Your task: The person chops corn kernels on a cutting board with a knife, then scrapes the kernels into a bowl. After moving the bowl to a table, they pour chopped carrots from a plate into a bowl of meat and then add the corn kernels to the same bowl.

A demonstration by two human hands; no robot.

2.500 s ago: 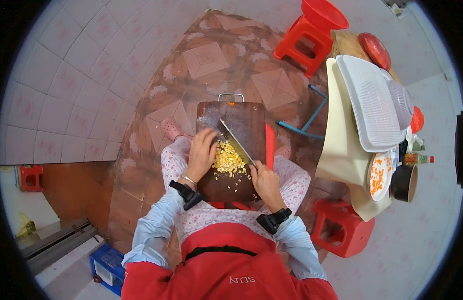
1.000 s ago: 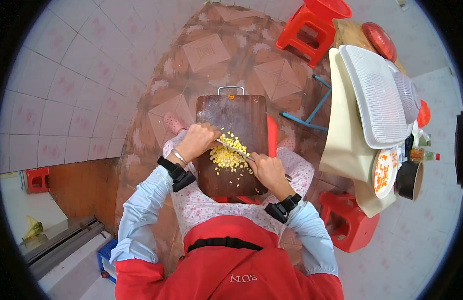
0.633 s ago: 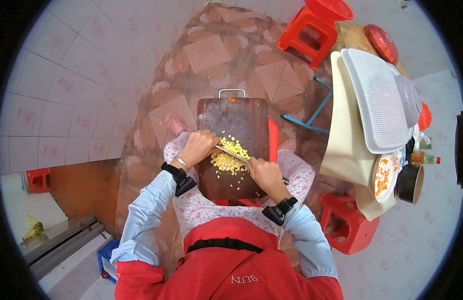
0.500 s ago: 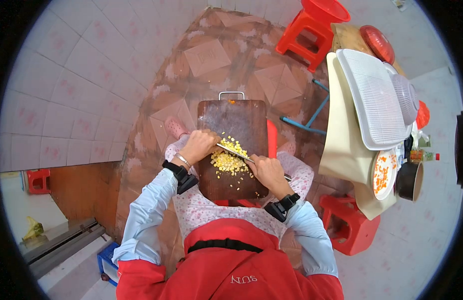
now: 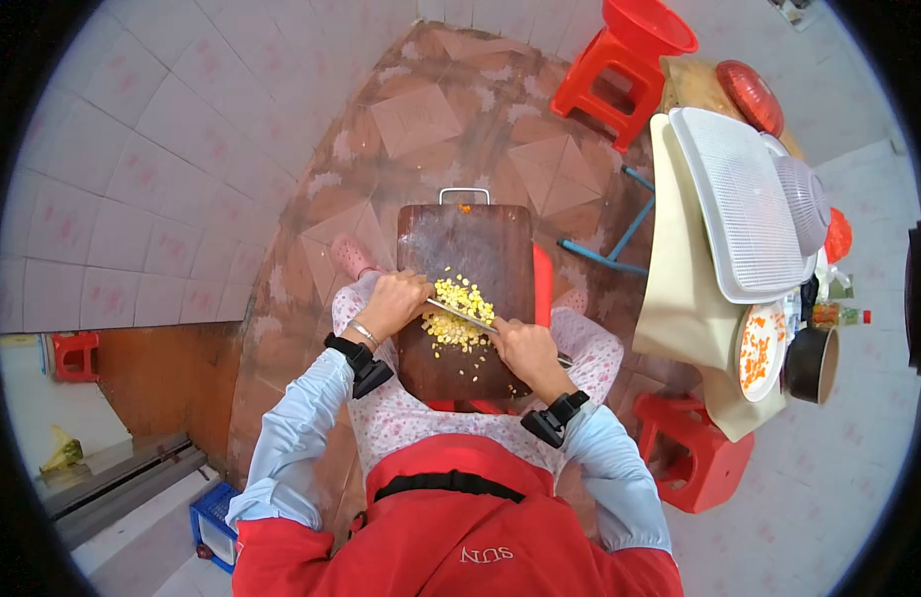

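Note:
A dark wooden cutting board (image 5: pixel 460 244) with a metal handle lies in front of my body. Small yellow and pale chopped pieces (image 5: pixel 459 331) are heaped at its middle. Across the heap runs a knife (image 5: pixel 462 315), its blade seen nearly edge-on. My left hand (image 5: pixel 396 303) is closed on the blade's left end. My right hand (image 5: pixel 527 350) is wrapped round the knife near its handle, whose end shows past the board's right edge.
On the right, a table with a cream cover (image 5: pixel 669 269) holds a white perforated tray (image 5: pixel 734 199), a plate of orange bits (image 5: pixel 761 353) and a dark pot (image 5: pixel 812 363). Red stools (image 5: pixel 610 80) stand at the upper right and lower right (image 5: pixel 694 458).
The blade has shifted slightly over the heap, and both hands have moved a little with it. The whole view has drifted slightly. Both hands keep their hold on the knife.

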